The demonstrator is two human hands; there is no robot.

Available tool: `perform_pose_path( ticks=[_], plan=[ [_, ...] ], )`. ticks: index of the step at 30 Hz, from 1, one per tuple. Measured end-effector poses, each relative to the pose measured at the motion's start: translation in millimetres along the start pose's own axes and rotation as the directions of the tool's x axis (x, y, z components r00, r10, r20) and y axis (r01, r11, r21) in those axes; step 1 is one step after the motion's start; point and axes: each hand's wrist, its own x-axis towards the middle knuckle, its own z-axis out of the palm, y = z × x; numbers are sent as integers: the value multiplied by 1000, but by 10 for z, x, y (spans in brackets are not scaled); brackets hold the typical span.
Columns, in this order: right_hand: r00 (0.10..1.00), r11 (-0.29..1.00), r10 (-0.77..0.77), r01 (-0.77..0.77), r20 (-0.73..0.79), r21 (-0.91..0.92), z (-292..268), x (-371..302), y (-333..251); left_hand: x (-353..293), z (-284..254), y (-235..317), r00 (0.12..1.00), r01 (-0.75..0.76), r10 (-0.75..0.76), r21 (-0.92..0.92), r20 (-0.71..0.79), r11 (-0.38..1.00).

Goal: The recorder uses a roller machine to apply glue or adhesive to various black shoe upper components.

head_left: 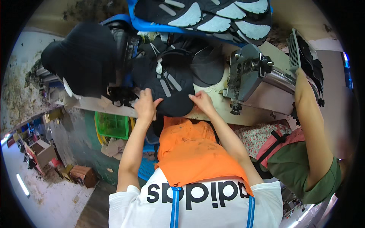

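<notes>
In front of me on the bench lies a flat black shoe upper [175, 104] with a rounded near end and light grey stripes. My left hand [144, 106] rests at its left edge, thumb spread away from the fingers and touching the black fabric. At the right edge, my right hand [203, 102] pinches the upper between thumb and fingers. Just beyond are more dark pieces, among them a rounded dark grey stack [208, 66]. The undersides of my fingers are hidden.
A blue tray [159, 27] of black uppers with pale patches stands at the back. A tall black stack [85, 57] is on the left. At right stands a grey roller machine [247, 70]; a co-worker's arm [310, 114] reaches past it to a grey basket [293, 53]. A green basket [112, 125] sits below.
</notes>
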Motion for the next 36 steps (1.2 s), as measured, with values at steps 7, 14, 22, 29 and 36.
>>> perform_pose_path(
  ticks=[7, 14, 22, 29, 36],
  plan=[
    [992, 978, -126, 128, 21, -167, 11, -150, -578, 1344, -467, 1003, 830, -497, 357, -280, -428, 821],
    [747, 708, -584, 277, -319, -649, -303, 374, -613, 2896, -188, 2384, 683, -653, 561, -47, -467, 756],
    [791, 812, -516, 330, -329, -481, -127, 365, -345, 3396, -140, 3201, 701, -692, 639, -85, -318, 717],
    [778, 773, -593, 476, -209, -420, -267, 376, -77, 3115, -1613, 2388, 427, -866, 359, -260, -830, 428],
    [627, 718, -680, 464, -380, -519, -279, 411, -75, 682, -1403, 845, 520, -795, 671, -13, -528, 606]
  ],
)
